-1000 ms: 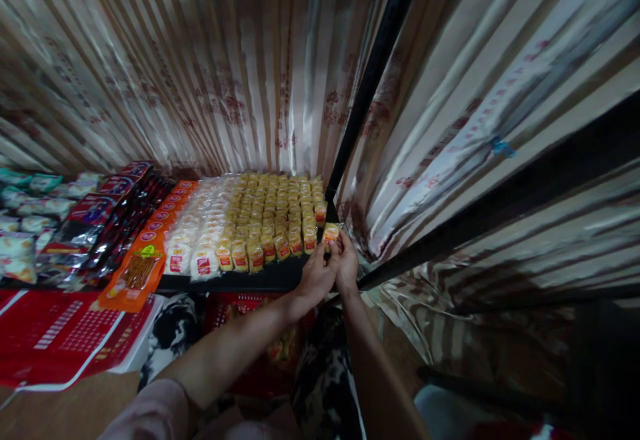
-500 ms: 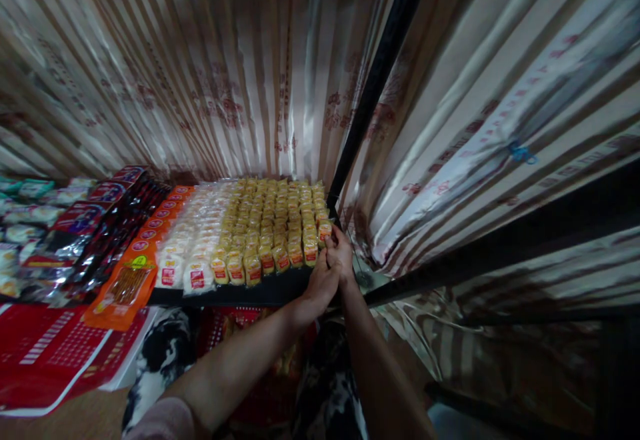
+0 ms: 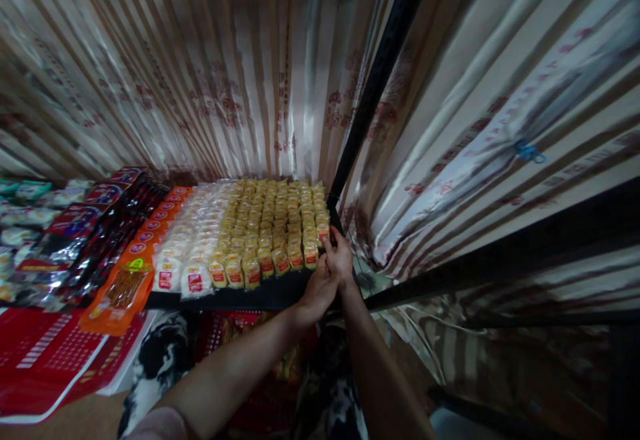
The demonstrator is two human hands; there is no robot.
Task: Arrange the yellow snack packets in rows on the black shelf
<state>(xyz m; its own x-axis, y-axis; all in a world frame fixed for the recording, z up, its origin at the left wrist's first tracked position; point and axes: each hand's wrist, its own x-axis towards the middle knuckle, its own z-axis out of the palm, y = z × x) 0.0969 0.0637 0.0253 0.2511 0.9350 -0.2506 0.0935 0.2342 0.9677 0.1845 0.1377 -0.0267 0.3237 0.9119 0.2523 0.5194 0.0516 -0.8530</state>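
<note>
Rows of small yellow snack packets [image 3: 275, 220] stand on a black shelf [image 3: 240, 298]. My right hand [image 3: 341, 258] is at the front right corner of this block, its fingers pinched on the end yellow packet [image 3: 323, 229] of the rightmost row. My left hand [image 3: 319, 283] is pressed against the right hand from the left, its fingertips near the front packets. Whether the left hand grips anything is hidden. Both forearms reach up from the bottom of the view.
White packets [image 3: 193, 247], orange packs [image 3: 125, 287] and dark red-and-black packs [image 3: 100, 227] fill the shelf to the left. A black post [image 3: 380, 73] rises at the shelf's right corner against a striped curtain [image 3: 200, 80]. A red basket [image 3: 240, 323] sits below, a red printed sheet [image 3: 45, 353] at lower left.
Both hands carried the yellow packet forward and slightly left, from in front of the shelf's corner into the right end of the block. The view shifted a little.
</note>
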